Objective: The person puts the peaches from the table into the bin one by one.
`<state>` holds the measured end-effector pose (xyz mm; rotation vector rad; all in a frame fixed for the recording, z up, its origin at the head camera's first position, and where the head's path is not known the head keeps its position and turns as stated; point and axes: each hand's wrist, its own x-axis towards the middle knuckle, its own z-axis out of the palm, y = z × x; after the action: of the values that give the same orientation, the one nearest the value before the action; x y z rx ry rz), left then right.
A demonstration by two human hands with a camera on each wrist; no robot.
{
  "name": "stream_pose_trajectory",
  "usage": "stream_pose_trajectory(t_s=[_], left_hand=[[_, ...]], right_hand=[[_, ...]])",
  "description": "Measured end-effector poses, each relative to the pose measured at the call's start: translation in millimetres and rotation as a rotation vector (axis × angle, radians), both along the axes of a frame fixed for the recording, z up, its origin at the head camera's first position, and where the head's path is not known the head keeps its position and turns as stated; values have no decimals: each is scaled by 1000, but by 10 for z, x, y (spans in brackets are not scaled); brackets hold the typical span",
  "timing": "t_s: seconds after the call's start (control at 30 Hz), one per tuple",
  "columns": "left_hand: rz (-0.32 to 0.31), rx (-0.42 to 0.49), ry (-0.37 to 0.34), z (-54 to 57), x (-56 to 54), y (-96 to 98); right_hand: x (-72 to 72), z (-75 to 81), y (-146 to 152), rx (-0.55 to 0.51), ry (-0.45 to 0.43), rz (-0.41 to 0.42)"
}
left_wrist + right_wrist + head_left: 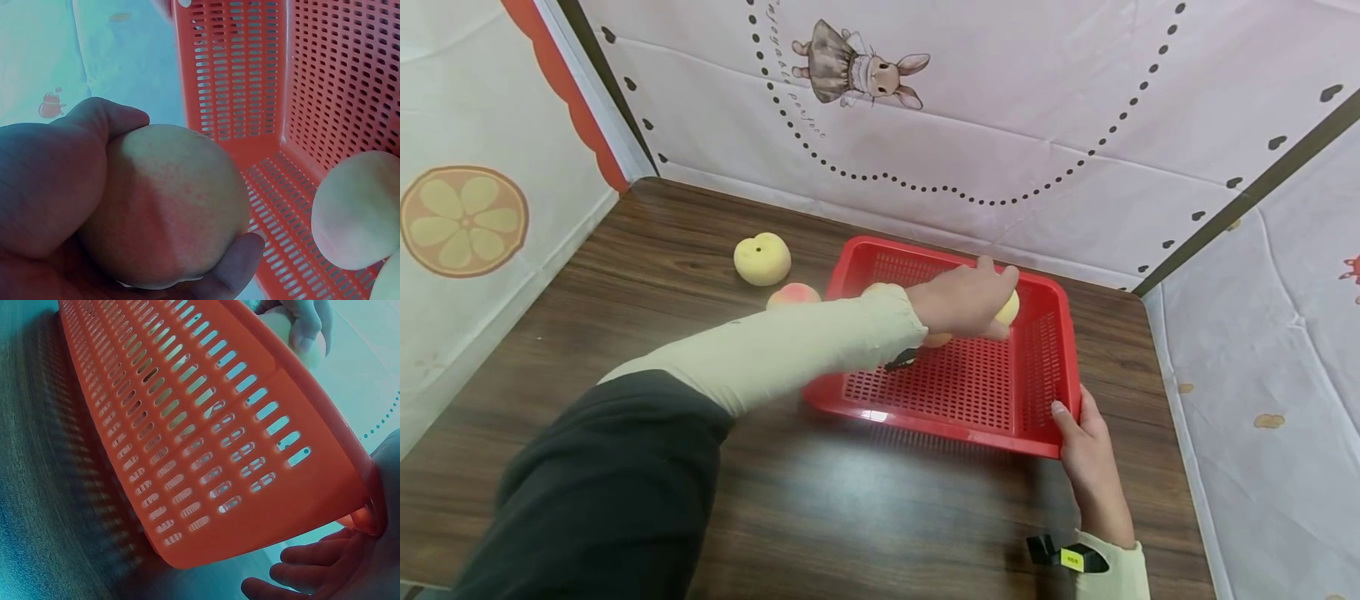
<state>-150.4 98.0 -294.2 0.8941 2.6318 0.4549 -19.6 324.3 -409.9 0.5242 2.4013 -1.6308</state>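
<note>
One peach (169, 206), likely bruisable, best cupped: left hand (964, 300) curls round it, right hand (1086, 442) grips basket (977, 383) by right edge.

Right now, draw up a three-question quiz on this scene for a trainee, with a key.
1. Which grip holds the rim of the red basket, left or right?
2. True or false: the left grip holds a blushed peach.
3. Fill in: in the head view, the yellow peach on the brown table lies to the ___ of the basket.

Key: 1. The right grip. 2. True. 3. Left.
</note>
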Motion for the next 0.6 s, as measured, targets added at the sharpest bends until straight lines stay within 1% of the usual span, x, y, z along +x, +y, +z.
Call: stream_pose_trajectory(t_s=[0.2, 0.5, 0.6], left_hand=[[-4, -19, 6, -47, -3, 137], [-35, -52, 70, -109, -28, 284], [-42, -48, 73, -124, -29, 325]], right_hand=[[1, -5, 4, -3, -3, 2], [-18, -9, 4, -6, -1, 0], [-20, -8, 8, -7, -5, -1]])
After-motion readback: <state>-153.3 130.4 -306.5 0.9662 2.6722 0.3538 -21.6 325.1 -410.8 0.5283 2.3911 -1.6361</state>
